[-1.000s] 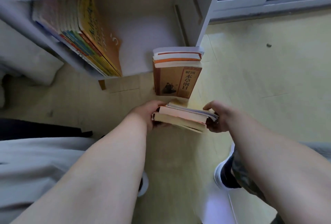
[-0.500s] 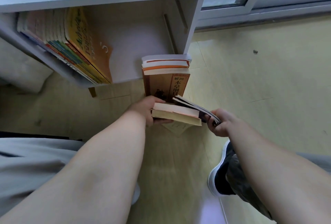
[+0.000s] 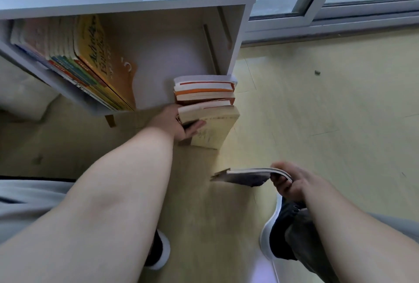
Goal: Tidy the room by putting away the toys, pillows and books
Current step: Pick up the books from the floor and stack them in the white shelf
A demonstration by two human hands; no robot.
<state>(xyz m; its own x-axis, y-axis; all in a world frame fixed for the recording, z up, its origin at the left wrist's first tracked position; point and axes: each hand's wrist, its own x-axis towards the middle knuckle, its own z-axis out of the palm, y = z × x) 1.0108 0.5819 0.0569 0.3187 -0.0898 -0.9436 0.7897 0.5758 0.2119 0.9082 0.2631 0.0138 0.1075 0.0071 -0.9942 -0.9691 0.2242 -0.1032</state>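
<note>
Cream-paged paperback, likely stiff and light, is clamped at one end by the left hand against the floor stack before the bookshelf, while the right hand pinches a thin, floppy booklet, better supported underneath.

White bookshelf, yellow-orange book cover, cream paperback, grey booklet, pale yellow floor

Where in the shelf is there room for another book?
Inside the shelf, bare room lies between the leaning books and its right wall. The floor right of the stack is bare too. Crowded in front: the left hand holds a thick book at the stack.
</note>
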